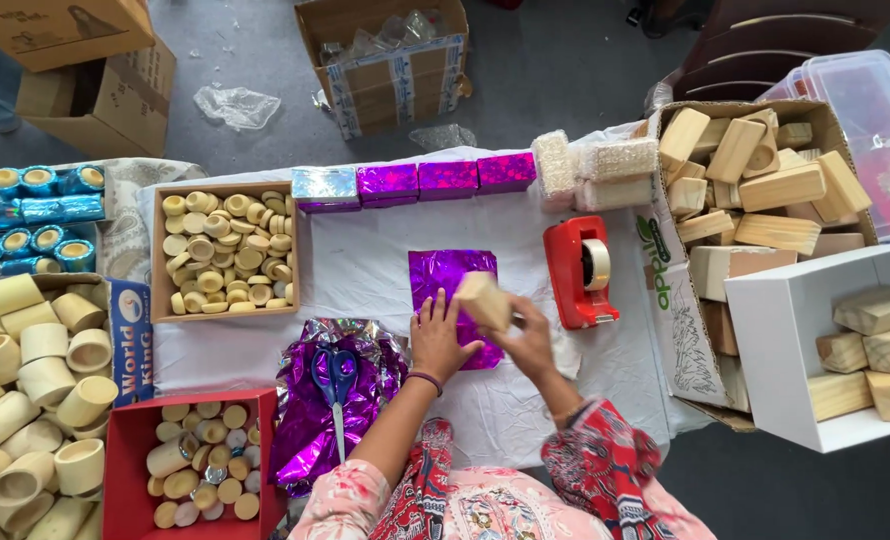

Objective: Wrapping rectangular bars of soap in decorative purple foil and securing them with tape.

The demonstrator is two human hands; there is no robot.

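A sheet of shiny purple foil (442, 274) lies flat on the white-covered table (365, 262). My left hand (437, 337) rests palm down on its near edge, fingers spread. Held just above the foil's right side is a plain wooden block (484, 299), gripped by my right hand (526, 338). A row of foil-wrapped blocks (415, 182), one silver and three purple, stands at the table's far edge.
A red tape dispenser (578, 271) stands right of the foil. Blue-handled scissors (336, 383) lie on crumpled purple foil (315, 405). Boxes of wooden blocks (765, 190) sit right; a tray of wooden discs (227, 251) and wooden rings (35, 400) sit left.
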